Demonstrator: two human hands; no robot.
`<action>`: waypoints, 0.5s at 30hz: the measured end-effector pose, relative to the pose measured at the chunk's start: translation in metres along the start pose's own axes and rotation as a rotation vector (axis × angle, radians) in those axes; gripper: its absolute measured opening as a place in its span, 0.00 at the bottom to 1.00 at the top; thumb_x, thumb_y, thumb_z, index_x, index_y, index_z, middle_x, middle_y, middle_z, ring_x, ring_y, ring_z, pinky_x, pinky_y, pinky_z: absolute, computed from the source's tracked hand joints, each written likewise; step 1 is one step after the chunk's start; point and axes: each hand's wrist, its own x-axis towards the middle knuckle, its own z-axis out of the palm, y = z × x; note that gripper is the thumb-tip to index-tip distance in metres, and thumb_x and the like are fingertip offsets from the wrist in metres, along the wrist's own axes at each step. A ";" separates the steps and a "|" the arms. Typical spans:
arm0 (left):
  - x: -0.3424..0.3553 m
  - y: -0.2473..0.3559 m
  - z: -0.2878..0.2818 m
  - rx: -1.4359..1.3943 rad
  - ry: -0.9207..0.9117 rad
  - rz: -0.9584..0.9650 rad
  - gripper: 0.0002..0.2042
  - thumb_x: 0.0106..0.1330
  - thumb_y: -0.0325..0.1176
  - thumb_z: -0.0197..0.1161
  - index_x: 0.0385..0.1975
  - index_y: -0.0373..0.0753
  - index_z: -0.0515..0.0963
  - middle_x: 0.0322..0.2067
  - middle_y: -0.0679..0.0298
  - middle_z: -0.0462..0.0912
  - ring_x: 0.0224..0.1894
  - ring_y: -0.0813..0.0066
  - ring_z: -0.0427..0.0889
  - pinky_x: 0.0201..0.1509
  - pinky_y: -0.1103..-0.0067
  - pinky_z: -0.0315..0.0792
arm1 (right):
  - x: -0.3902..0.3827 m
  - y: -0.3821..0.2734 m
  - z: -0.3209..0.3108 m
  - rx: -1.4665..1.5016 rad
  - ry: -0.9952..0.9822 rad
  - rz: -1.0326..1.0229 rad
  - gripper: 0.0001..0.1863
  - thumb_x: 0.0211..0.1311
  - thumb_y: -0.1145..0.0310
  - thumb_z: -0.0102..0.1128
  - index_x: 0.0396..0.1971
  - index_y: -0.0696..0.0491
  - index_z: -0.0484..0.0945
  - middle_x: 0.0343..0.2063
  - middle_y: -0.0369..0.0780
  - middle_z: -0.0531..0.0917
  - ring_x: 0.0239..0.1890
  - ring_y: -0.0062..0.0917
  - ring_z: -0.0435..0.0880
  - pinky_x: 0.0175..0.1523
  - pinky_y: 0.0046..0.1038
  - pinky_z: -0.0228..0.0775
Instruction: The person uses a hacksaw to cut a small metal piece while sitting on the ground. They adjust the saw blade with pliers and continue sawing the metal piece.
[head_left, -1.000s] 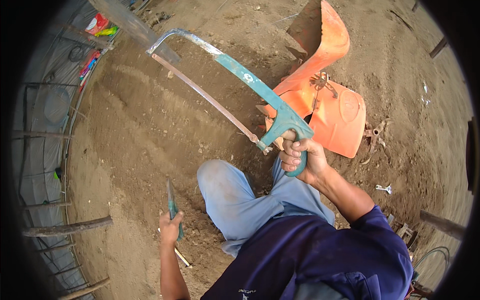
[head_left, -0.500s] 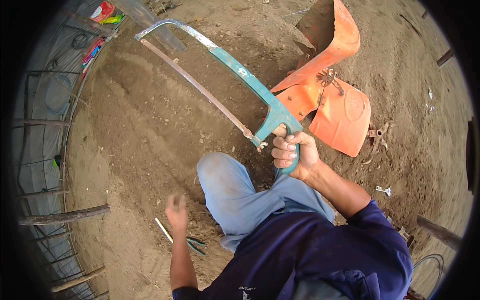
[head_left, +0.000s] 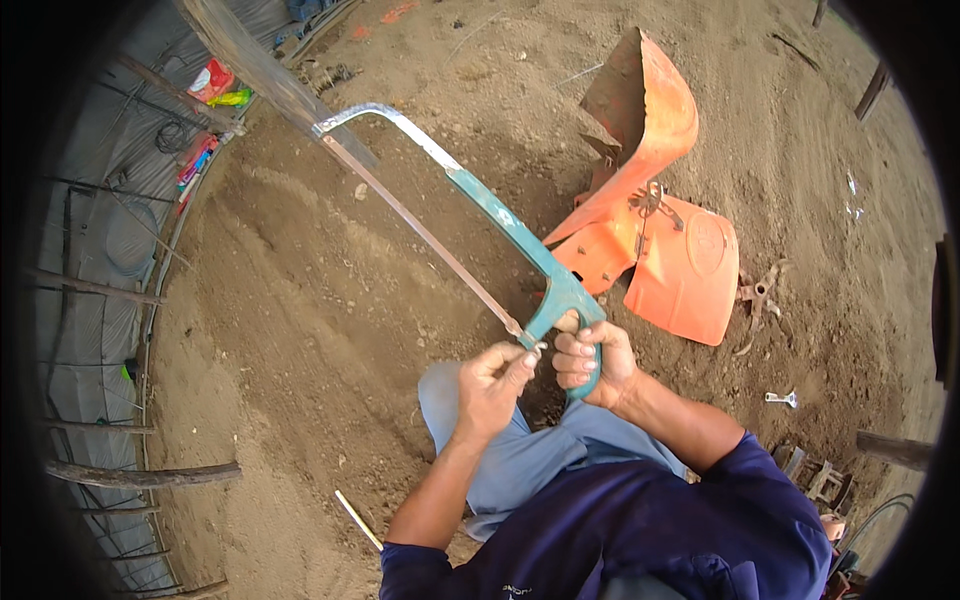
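A teal hacksaw with a chrome front arch and a rusty blade points up to the left. My right hand is closed round its handle. My left hand pinches the small tensioning nut at the blade's lower end, just left of the handle. Beyond the saw, orange dented metal guards lie on the dirt with a dark fitting attached, one piece curving upward. A rusty bladed metal part lies to their right. My bent legs in light blue trousers are below the hands.
A pale rod lies at lower left, a silver wrench at right. A wooden plank is at upper left. Branch poles and grey sheeting line the left, with colourful bags. Timber and hose are at lower right.
My left hand let go of the green-handled tool down at the left, then rose to the hacksaw's tensioning nut. The hacksaw in my right hand shifted slightly right and down.
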 end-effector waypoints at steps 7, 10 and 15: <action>0.022 -0.006 -0.022 -0.138 -0.125 0.070 0.22 0.74 0.45 0.68 0.54 0.31 0.79 0.41 0.64 0.83 0.40 0.81 0.79 0.43 0.80 0.74 | 0.005 -0.002 -0.020 -0.029 0.010 0.032 0.02 0.60 0.69 0.56 0.30 0.48 0.72 0.18 0.30 0.70 0.19 0.16 0.67 0.25 0.23 0.64; 0.048 0.002 -0.030 -0.368 -0.119 0.081 0.40 0.75 0.59 0.59 0.73 0.30 0.64 0.62 0.50 0.78 0.60 0.63 0.81 0.61 0.70 0.76 | 0.007 0.003 -0.029 0.032 -0.046 0.074 0.03 0.60 0.68 0.56 0.34 0.48 0.75 0.18 0.30 0.70 0.18 0.16 0.67 0.24 0.24 0.63; 0.092 0.021 -0.032 -0.518 -0.029 0.155 0.36 0.79 0.48 0.58 0.77 0.31 0.57 0.67 0.46 0.74 0.67 0.54 0.78 0.69 0.63 0.74 | 0.008 0.019 -0.045 0.085 0.004 0.250 0.10 0.61 0.60 0.58 0.25 0.50 0.79 0.13 0.28 0.71 0.12 0.14 0.69 0.19 0.21 0.67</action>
